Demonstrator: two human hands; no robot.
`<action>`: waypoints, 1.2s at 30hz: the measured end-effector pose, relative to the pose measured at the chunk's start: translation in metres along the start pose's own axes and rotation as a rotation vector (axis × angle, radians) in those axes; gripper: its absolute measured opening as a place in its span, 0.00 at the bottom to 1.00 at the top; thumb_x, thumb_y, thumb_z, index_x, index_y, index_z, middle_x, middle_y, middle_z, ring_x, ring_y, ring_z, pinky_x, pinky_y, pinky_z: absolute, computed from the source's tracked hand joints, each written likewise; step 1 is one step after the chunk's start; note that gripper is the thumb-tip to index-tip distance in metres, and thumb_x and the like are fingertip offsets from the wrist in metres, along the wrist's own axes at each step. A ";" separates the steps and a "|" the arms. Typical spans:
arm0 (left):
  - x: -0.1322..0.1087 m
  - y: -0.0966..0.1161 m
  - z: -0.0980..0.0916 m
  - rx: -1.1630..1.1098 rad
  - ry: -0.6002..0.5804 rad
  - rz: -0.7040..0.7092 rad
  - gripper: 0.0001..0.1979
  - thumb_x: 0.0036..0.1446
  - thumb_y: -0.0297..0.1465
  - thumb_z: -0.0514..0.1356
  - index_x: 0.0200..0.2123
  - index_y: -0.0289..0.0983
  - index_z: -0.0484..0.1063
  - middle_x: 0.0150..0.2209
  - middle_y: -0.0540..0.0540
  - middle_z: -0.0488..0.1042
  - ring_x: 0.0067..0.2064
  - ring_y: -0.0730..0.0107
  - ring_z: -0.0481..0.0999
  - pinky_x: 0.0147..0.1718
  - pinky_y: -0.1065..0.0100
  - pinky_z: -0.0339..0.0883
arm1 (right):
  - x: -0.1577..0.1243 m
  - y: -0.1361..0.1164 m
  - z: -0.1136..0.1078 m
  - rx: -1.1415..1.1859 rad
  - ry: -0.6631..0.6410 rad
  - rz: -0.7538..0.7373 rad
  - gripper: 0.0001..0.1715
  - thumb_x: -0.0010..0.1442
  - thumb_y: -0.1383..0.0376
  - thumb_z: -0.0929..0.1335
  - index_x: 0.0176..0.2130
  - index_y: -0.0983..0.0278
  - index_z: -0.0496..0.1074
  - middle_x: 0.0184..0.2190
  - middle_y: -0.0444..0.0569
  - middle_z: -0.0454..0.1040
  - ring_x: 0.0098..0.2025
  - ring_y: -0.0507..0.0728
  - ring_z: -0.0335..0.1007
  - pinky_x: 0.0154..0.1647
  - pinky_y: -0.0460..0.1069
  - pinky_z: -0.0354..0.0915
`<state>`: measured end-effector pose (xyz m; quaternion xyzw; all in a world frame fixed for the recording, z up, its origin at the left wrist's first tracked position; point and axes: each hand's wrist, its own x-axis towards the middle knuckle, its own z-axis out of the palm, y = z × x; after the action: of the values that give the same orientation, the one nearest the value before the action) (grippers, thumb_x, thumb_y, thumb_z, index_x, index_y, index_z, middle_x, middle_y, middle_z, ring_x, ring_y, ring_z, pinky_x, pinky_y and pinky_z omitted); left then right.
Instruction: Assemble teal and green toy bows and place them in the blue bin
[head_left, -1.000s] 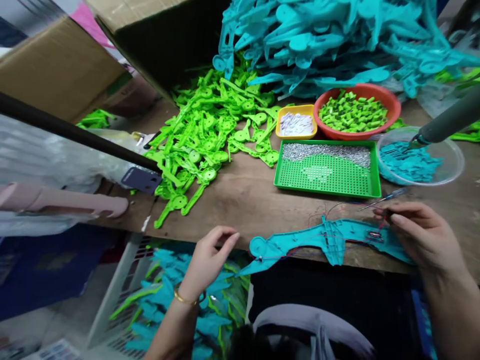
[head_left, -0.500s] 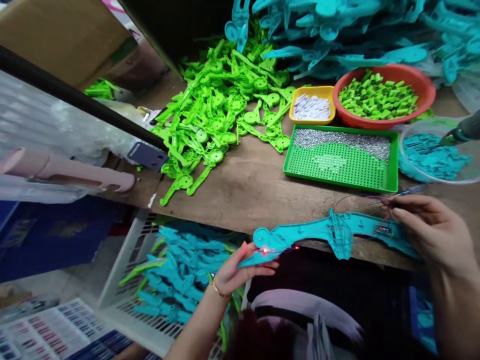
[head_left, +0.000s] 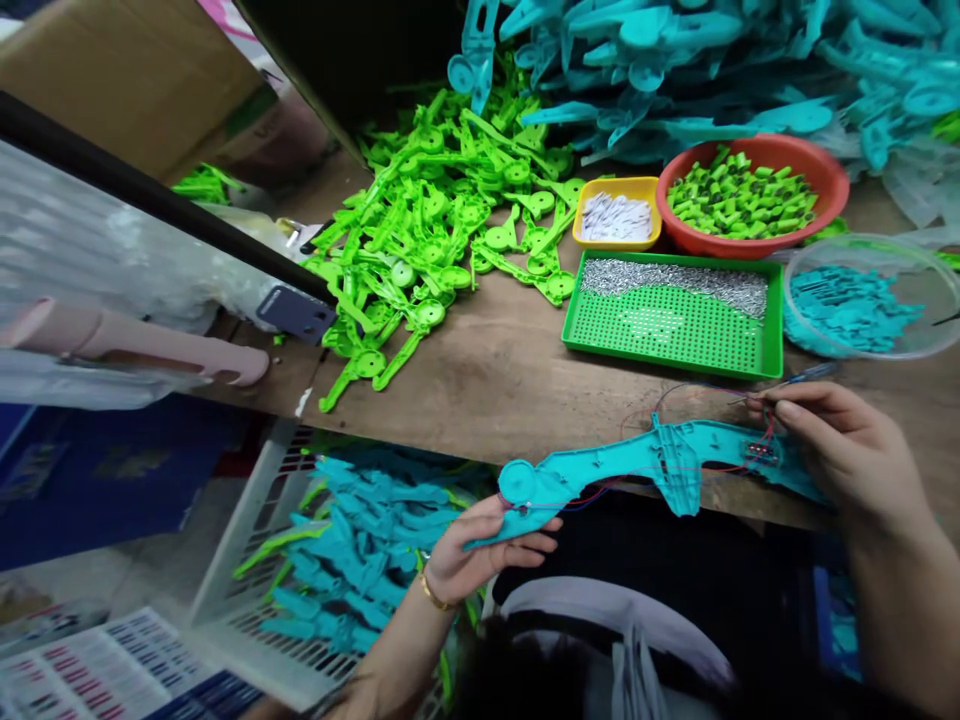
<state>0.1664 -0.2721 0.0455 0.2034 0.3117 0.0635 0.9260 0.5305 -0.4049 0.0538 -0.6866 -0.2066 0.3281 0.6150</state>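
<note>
A long turquoise plastic half-shell [head_left: 615, 462], open side up, spans the space between my hands at the table's front edge. My left hand [head_left: 487, 540] holds its narrow left end, thumb on top and fingers underneath. Thin red and blue wires [head_left: 679, 388] run along and above the shell. Near its right end sits a small circuit board [head_left: 761, 451] with red wires joined to it. My right hand [head_left: 847, 440] pinches wires just above that board. Whether its other fingers also touch the shell is hidden.
Beyond lie a green tray [head_left: 667, 360] with metal screws, a yellow tray [head_left: 616, 242], a red bowl [head_left: 750, 245] of green pieces and a clear tub [head_left: 862, 350]. A screwdriver [head_left: 810, 373] lies behind my right hand. Green parts [head_left: 427, 220] are heaped left; a white crate [head_left: 225, 560] stands below.
The red lights that glowed at the shell's left end are now dark. The dark tool over the clear tub has mostly left the view. Both hands keep their hold.
</note>
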 end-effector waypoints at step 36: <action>0.013 0.049 0.060 0.406 0.092 0.234 0.32 0.51 0.30 0.64 0.58 0.37 0.56 0.36 0.42 0.77 0.32 0.62 0.79 0.29 0.68 0.73 | -0.091 -0.025 0.121 -0.982 -0.304 -0.990 0.13 0.62 0.69 0.61 0.45 0.71 0.68 0.28 0.52 0.74 0.29 0.56 0.67 0.30 0.52 0.60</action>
<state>0.2134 -0.2441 0.1021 0.4172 0.3341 0.1156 0.8372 0.3853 -0.3776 0.0931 -0.6566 -0.7014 -0.0287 0.2759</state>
